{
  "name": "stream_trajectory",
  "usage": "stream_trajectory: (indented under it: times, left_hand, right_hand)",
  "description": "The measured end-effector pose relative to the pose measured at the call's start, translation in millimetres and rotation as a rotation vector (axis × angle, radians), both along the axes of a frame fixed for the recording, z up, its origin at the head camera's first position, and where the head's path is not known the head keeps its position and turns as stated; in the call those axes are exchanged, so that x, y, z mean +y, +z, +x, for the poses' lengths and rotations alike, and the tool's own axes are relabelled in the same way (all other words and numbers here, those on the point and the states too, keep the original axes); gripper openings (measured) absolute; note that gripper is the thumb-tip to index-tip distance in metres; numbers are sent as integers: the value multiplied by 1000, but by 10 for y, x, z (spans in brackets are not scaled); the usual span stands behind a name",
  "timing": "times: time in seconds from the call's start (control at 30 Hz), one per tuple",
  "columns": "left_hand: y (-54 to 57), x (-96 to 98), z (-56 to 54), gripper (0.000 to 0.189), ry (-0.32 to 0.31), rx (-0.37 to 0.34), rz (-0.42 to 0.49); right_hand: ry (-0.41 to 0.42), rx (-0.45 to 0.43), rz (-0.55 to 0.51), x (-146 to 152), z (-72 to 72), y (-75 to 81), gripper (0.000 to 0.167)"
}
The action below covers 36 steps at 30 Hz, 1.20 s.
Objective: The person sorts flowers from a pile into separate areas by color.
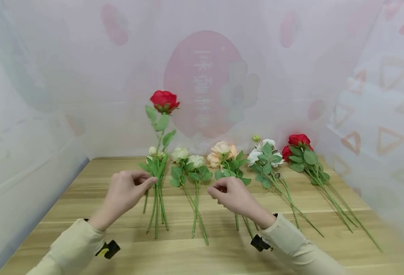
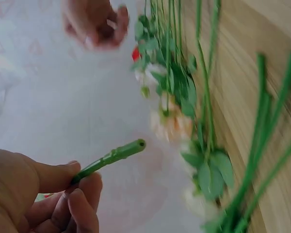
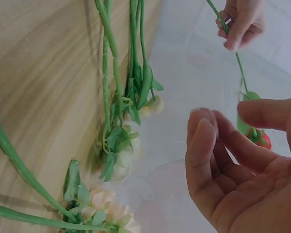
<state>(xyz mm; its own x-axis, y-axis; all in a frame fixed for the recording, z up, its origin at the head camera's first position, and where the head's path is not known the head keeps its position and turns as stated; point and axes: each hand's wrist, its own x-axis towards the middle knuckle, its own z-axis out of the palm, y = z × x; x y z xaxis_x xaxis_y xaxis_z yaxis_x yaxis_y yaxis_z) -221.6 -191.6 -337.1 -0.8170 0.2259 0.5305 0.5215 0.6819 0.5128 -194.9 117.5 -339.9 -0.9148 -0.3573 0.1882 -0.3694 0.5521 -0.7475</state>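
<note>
My left hand [image 1: 126, 191] pinches the green stem [image 2: 119, 154] of a red rose [image 1: 164, 101] between thumb and fingers. The rose is held upright above the table, bloom at the top, with leaves along its stem. The cut lower end of that stem pokes out past the fingertips in the left wrist view. My right hand [image 1: 236, 195] hovers over the peach flowers' stems, fingers loosely curled with nothing between them. In the right wrist view its fingers [image 3: 203, 141] and thumb stand apart, and the held rose shows partly behind them.
On the wooden table [image 1: 126, 252] lie several bunches in a row: small cream buds [image 1: 152, 151], pale green-white flowers [image 1: 180, 154], peach flowers [image 1: 221, 152], white flowers [image 1: 255, 156] and red roses [image 1: 299, 140]. Their stems point toward me. A printed curtain [image 1: 136, 68] hangs behind.
</note>
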Motion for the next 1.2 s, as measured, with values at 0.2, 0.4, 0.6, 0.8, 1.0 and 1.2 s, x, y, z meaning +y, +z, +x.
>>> stream_trajectory:
  times: [0.2,0.4,0.6,0.8,1.0,1.2]
  left_hand:
    - [46,430,166,7,-117,-19,122]
    - [46,739,305,5,-225,26,205]
    - [-77,989,386,4,-329,37,252]
    - [-179,1177,447,5,-412,24,304]
    - [-183,1195,457,11,-452,-81,197]
    - [-209,999,401,27,-376,-216,79]
  right_hand:
    - [-16,-9,-108,-14,19,129,25]
    - [10,-60,-255,-56,110,227,33]
    - [26,-56,-354,-117,219,247,29]
    - [-2,-66,-436,-89,258,180,23]
    - [-78,27,-353,73,242,100,17]
    - [-214,39,-221,512,216,68,10]
